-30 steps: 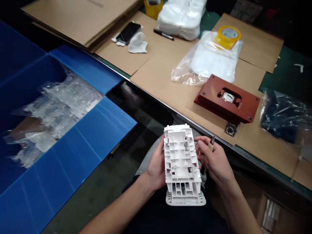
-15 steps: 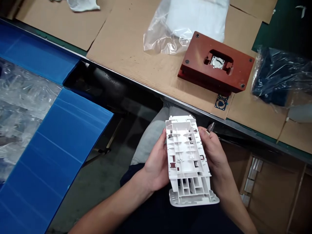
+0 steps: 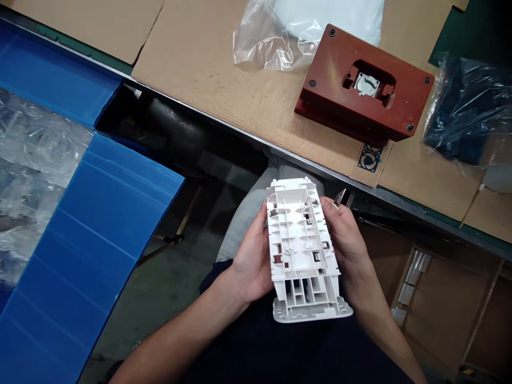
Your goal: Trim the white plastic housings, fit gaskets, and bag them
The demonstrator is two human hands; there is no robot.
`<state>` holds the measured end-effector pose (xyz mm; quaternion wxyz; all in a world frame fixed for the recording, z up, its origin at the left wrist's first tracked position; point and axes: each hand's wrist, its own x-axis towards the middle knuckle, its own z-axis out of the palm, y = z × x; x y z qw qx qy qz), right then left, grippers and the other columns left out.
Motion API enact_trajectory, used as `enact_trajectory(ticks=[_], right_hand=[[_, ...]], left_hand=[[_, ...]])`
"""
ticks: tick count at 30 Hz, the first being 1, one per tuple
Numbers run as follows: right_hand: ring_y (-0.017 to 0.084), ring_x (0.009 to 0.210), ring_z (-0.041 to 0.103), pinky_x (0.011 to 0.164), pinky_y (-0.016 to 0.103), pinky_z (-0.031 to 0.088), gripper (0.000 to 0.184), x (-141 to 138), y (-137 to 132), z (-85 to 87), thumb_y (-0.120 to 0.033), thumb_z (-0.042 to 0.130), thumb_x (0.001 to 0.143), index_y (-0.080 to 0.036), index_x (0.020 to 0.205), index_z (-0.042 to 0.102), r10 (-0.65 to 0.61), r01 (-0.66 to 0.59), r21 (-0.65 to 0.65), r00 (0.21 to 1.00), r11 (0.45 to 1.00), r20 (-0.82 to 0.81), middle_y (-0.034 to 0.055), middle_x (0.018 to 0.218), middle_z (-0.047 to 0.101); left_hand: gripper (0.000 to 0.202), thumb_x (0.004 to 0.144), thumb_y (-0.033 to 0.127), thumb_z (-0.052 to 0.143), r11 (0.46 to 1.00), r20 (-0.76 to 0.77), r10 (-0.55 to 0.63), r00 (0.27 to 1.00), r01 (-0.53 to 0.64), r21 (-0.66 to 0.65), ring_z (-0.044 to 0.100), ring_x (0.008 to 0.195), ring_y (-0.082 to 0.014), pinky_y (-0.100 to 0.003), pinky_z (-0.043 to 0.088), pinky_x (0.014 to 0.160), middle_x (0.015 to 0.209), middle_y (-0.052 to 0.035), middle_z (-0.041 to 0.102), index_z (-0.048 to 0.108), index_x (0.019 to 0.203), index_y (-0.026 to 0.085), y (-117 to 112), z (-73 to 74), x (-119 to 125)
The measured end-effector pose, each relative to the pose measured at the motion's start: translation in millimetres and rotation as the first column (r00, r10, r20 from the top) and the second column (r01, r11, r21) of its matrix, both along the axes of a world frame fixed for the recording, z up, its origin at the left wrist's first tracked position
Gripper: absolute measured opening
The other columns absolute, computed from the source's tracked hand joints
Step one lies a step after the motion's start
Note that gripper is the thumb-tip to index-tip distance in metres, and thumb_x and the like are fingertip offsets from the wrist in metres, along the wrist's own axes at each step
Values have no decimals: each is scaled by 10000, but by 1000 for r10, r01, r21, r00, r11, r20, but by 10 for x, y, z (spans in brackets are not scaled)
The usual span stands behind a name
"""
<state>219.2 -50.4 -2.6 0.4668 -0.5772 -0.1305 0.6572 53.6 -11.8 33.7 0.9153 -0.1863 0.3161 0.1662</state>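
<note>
Holding a white plastic part (image 3: pixel 298 260) above our dark clothing (image 3: pixel 276 352), we have its wide rounded lip towards us and its narrower end towards the table (image 3: pixel 224 124), with the ribbed, hollow side up, perhaps so that the ribs and slots lie open to our eyes. Our left hand (image 3: pixel 254 261) is curled along its left side, thumb up at the wall and the other fingers mostly hidden, probably bearing much of the weight from beneath. Our right hand (image 3: pixel 347 230) is closed, with a small knife-like tool (image 3: pixel 340 198) showing above the thumb; it sits against the part's right side, seemingly steadying it too, though we cannot tell how the hidden fingers lie. The tool's tip points up and away from the part, which likely spares the plastic a scratch. Beyond our left arm, a blue box flap (image 3: pixel 108 218) slants down beside clear plastic bags (image 3: pixel 38 154), within easy reach, we judge. Cardboard (image 3: pixel 192 93) covers the table up to its near edge, perhaps as padding. Close to that edge, towards the right, lie thin dark cut-outs (image 3: pixel 368 160), partly under a red-brown block (image 3: pixel 330 61); a silvery piece (image 3: pixel 366 84) sits in the block's recess, which probably stops it sliding. Farther right is a dark bundle (image 3: pixel 456 114) in clear wrapping, and behind the block, farther from the near edge, a clear bag with white contents (image 3: pixel 304 21).
</note>
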Motion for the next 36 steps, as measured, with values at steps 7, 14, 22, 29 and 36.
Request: enact_trajectory(ticks=[7,14,22,29,36], right_hand=[[52,409,378,351,170,274,352,-19,1,-25,-494,729,854,-199,754,566,-14,14,0,1000,1000,-13,-58,600,474],[36,394,327,354,171,246,367,-30,1,-78,-497,725,856,-191,740,557,-9,9,2,1000,1000,-30,-72,575,469],[32,385,302,342,174,248,359,-35,9,-93,-482,732,857,-194,739,553,-7,7,-7,999,1000,-34,-79,560,452],[37,381,315,320,172,233,348,-32,-9,-103,-485,716,872,-198,755,555,5,-5,-3,999,1000,-38,-75,559,457],[38,370,343,330,160,265,346,-32,-23,-109,-482,755,833,-198,754,573,-19,19,10,999,1000,-35,-72,553,487]], left_hand=[[768,956,675,343,999,-6,-41,999,41,30,702,1040,-383,-528,482,983,1163,-196,729,512,1436,100,12,-18,-18],[730,972,637,347,999,9,-19,1000,20,-29,699,1036,-385,-522,489,971,1190,-202,717,548,1398,79,36,-15,-30],[644,995,581,340,990,28,53,998,-49,-131,684,1084,-366,-498,487,993,1223,-166,714,584,1371,119,64,-8,-24],[694,980,614,331,997,54,5,999,-1,-80,678,1087,-386,-524,481,993,1196,-179,721,579,1372,97,47,-30,-33],[724,964,645,360,999,4,-18,1000,18,27,693,1052,-398,-553,472,998,1189,-198,722,569,1384,94,9,-66,-29]])
